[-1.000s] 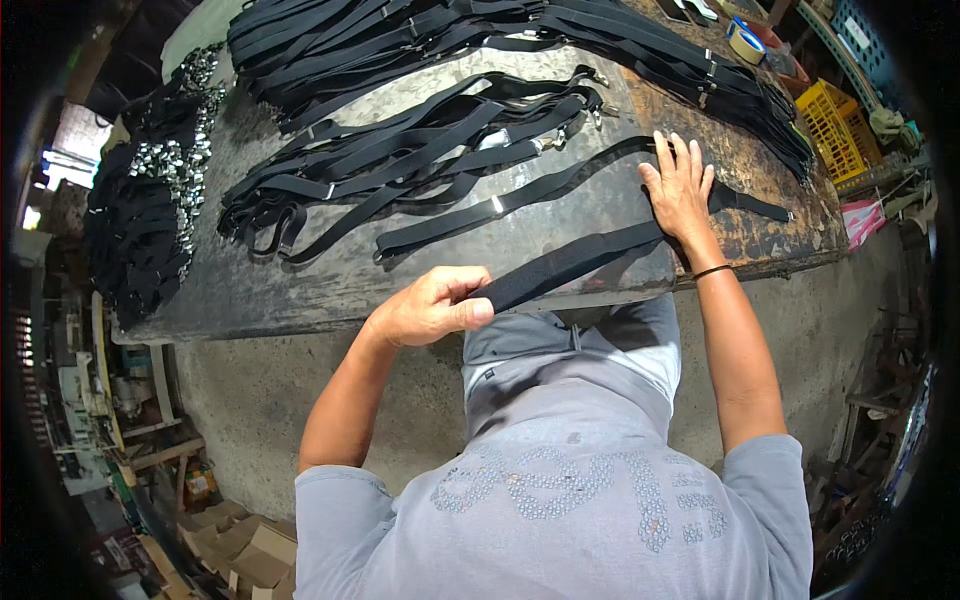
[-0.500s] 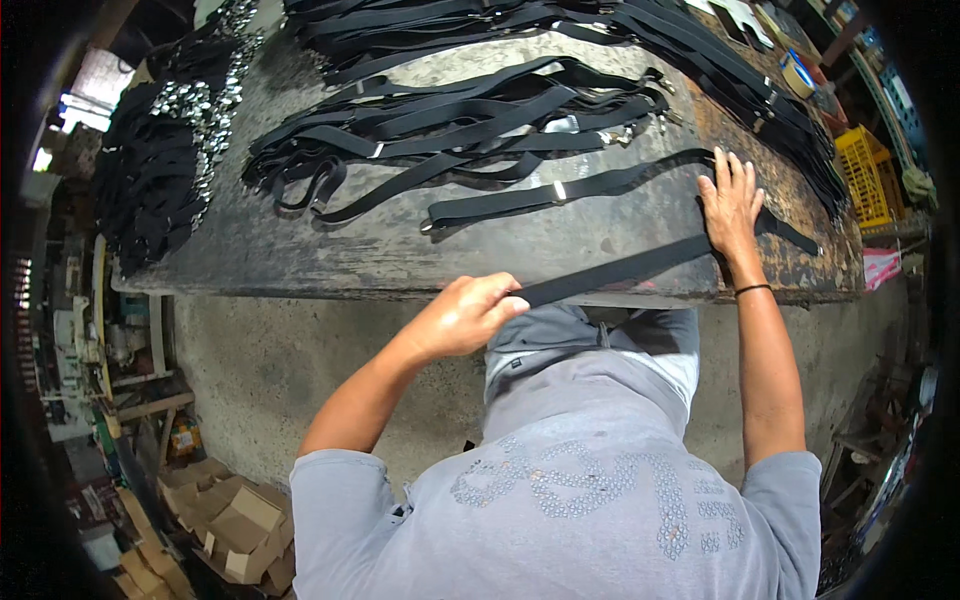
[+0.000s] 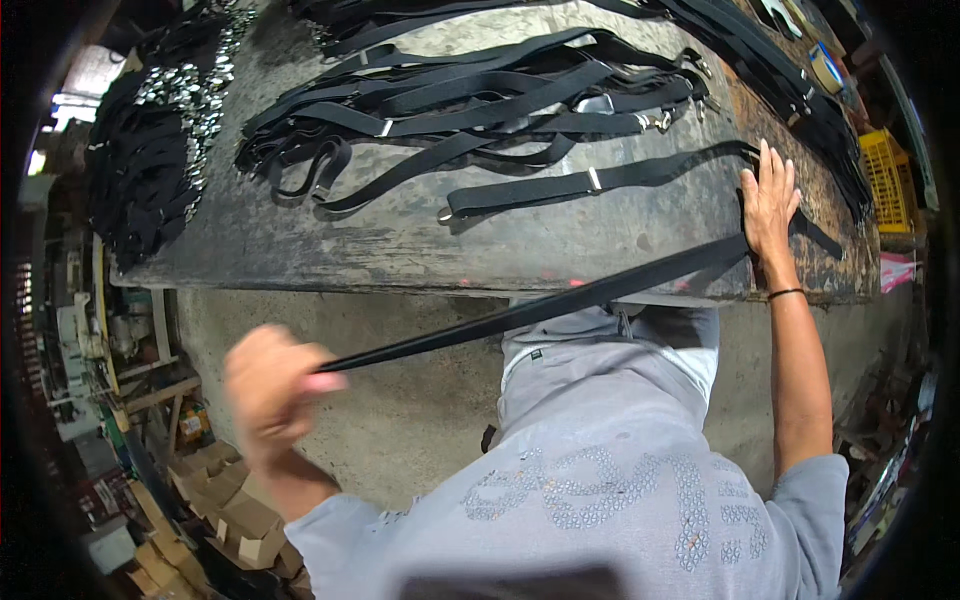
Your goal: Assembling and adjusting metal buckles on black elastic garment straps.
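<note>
My left hand (image 3: pixel 275 385), blurred by motion, is closed on the end of a black suspender strap (image 3: pixel 540 312), out past the table's front edge on the left. From there the strap runs taut up to the right, across the edge, to my right hand (image 3: pixel 770 210). That hand lies flat on the tabletop with fingers stretched out, pressing on the straps. Behind the taut length, another black strap length (image 3: pixel 530 193) with a silver slide buckle (image 3: pixel 594 180) reaches under or beside my right fingers. A short black end pokes out to the right of the hand.
On the worn table (image 3: pixel 390 250) lies a loose pile of black straps (image 3: pixel 450 120) with metal clips. More straps (image 3: pixel 740 50) line the back and right. A heap with shiny clips (image 3: pixel 185 110) is at left. Beyond stand a yellow crate (image 3: pixel 885 180), a tape roll (image 3: pixel 826 70) and cardboard boxes (image 3: pixel 235 510).
My left hand has swung left and down, away from the table, drawing the strap out into a longer, tighter line. My right hand stays flat on the tabletop.
</note>
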### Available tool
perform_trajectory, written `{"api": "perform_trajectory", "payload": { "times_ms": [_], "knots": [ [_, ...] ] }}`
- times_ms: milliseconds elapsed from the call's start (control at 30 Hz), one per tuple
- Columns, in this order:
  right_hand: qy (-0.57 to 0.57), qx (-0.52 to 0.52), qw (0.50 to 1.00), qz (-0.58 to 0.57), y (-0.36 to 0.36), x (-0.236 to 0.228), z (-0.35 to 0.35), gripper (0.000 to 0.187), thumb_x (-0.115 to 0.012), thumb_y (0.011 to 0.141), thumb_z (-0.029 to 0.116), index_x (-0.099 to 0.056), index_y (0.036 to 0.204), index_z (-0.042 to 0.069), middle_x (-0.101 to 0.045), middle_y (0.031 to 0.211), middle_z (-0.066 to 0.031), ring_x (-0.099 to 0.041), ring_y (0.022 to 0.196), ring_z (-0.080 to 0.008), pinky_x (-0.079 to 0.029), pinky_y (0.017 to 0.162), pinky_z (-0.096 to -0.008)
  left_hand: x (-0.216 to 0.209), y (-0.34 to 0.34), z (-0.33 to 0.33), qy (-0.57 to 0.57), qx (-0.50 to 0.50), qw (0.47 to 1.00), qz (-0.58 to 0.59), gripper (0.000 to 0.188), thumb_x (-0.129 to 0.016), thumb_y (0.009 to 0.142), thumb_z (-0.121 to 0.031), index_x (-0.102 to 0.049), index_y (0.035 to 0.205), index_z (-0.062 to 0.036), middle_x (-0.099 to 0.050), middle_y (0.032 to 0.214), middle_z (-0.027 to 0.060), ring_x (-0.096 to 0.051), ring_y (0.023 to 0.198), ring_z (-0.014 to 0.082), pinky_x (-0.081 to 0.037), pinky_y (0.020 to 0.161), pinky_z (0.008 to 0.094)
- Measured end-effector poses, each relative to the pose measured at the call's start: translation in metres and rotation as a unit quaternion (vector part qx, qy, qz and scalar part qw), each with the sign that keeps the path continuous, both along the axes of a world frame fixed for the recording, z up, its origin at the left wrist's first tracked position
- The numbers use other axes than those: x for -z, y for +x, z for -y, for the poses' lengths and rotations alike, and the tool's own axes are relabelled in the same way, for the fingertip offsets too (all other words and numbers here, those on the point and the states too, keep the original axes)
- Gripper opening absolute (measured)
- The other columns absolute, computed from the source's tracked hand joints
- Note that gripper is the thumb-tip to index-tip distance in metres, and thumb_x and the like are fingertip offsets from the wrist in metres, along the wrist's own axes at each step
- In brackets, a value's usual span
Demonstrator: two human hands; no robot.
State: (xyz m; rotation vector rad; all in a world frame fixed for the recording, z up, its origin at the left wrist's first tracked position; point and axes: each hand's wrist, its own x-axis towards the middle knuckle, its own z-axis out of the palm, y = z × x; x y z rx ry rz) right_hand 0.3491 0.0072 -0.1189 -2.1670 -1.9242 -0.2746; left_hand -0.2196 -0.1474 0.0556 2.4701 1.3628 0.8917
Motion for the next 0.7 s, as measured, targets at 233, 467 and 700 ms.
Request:
{"api": "perform_trajectory", "payload": {
  "times_ms": [233, 467, 700],
  "knots": [
    [0.008, -0.025, 0.999, 0.026, -0.014, -0.006, 0.002, 0.06, -0.039, 0.103, 0.046, -0.026, 0.156, 0.02, -0.028, 0.158, -0.0131, -0.016, 0.149, -0.0378, -0.009, 0.115, -0.0652, 0.055, -0.044, 0.011, -0.15, -0.244, 0.957, 0.05, 0.014, -0.064, 0.09, -0.011, -0.065, 0.085, 0.0019, -0.065, 0.079, 0.0102, -0.06, 0.068, 0.022, -0.047, 0.064, 0.0336],
    [-0.022, -0.023, 0.999, 0.027, -0.032, -0.009, 0.009, 0.068, -0.043, 0.1, 0.05, -0.026, 0.155, 0.014, -0.025, 0.159, -0.0145, -0.014, 0.148, -0.0405, -0.011, 0.114, -0.0675, 0.124, 0.097, -0.062, -0.117, -0.024, 0.99, -0.079, 0.026, -0.065, 0.091, -0.022, -0.054, 0.076, -0.0043, -0.06, 0.071, 0.0147, -0.06, 0.072, 0.0353, -0.048, 0.063, 0.046],
    [0.104, -0.11, 0.958, -0.244, 0.002, -0.018, 0.013, 0.074, -0.039, 0.097, 0.064, -0.038, 0.149, 0.011, -0.033, 0.153, -0.0215, -0.02, 0.144, -0.0453, -0.013, 0.117, -0.0549, 0.116, 0.135, -0.078, -0.041, -0.076, 0.988, -0.129, 0.022, -0.071, 0.085, -0.023, -0.058, 0.087, -0.0057, -0.059, 0.086, 0.0123, -0.06, 0.082, 0.0349, -0.048, 0.07, 0.0454]
  ]
}}
